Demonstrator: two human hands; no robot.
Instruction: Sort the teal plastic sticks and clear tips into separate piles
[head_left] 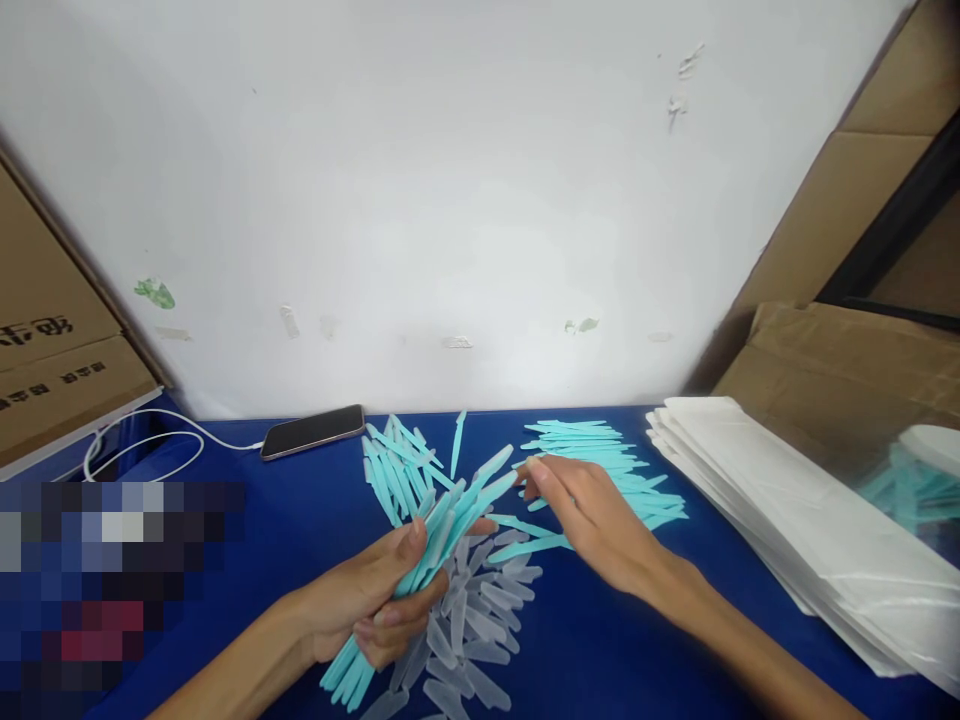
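My left hand point(390, 600) is wrapped round a bundle of turquoise sticks point(442, 540), some with translucent covers on their upper ends. My right hand point(577, 500) is just right of the bundle's top, its fingers bent together; whatever is between the fingertips is too small to tell. Loose translucent covers point(480, 630) lie heaped beneath and right of my left hand. Behind it is a pile of sticks with covered ends point(397, 465). More turquoise sticks point(592, 450) are spread behind and beside my right hand.
A phone point(313, 432) on a white cable point(180, 415) lies at the back left. White flat bags point(795, 500) are stacked on the right, near a blurred clear bag of turquoise sticks point(911, 490). Cardboard boxes point(60, 330) flank the blue table point(277, 540); a white wall stands behind.
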